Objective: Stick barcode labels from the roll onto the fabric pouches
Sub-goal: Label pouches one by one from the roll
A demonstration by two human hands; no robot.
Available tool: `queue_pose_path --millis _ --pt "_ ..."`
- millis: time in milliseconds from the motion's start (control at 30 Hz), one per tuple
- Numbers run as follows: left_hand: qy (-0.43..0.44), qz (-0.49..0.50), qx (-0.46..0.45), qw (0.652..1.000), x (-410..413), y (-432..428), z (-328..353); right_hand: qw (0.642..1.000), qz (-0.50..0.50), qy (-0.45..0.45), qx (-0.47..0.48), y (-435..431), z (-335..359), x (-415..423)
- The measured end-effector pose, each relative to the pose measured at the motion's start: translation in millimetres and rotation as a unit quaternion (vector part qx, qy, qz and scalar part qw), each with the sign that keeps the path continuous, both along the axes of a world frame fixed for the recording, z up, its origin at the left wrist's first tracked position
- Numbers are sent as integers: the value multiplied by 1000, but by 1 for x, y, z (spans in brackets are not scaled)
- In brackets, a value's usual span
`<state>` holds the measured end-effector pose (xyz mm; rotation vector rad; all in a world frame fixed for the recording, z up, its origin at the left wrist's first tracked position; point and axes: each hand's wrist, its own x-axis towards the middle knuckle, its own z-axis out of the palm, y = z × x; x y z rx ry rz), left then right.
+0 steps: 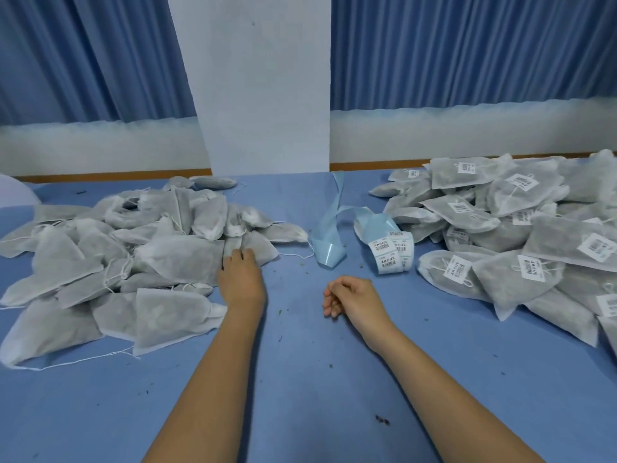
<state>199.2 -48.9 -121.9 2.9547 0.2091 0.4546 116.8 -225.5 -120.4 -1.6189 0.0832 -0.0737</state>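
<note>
Grey unlabelled pouches (167, 259) heap at left; our left hand (241, 279) lays relaxed fingers on one, right hand (350, 295) loosely curled, empty. Picking up, we judge; next, peel from the label roll (390, 253).

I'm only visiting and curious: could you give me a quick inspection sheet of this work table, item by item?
Surface: blue table.
Job's things: unlabelled pouches piled on the left; labelled pouches piled on the right; label roll between the piles, its empty blue backing strip trailing toward the wall.
Clutter: small dark crumbs scattered over the table.
Hands: left hand touches the edge of the unlabelled pile; right hand rests on the table, fingers loosely curled, holding nothing.
Cables: nothing seen.
Surroundings: blue curtains on both sides of a pale pillar; a white object at the far left edge, too cut off to identify.
</note>
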Motion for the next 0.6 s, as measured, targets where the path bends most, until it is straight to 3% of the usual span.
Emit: queue_pose_path --millis 133,233,300,367,433,533,600 --pt "-31 -11 32 999 7 -6 8 999 6 -4 -32 -4 -2 -4" --pt "-91 -46 -91 991 -7 -18 13 997 -25 -60 -48 -4 0 -9" --pt "-102 -96 -325 935 -22 -22 21 988 -35 -132 -66 -5 4 -11" --pt "-45 -134 -518 844 -30 -23 34 980 -25 -187 -68 -10 6 -10" --pt "10 -128 -584 802 -30 -23 45 985 0 -167 -49 -15 9 -9" --pt "76 -82 -591 799 -29 -30 55 994 61 -84 -40 -18 12 -7" --pt "64 -100 -595 795 -31 -32 50 993 94 -51 -47 -20 14 -7"
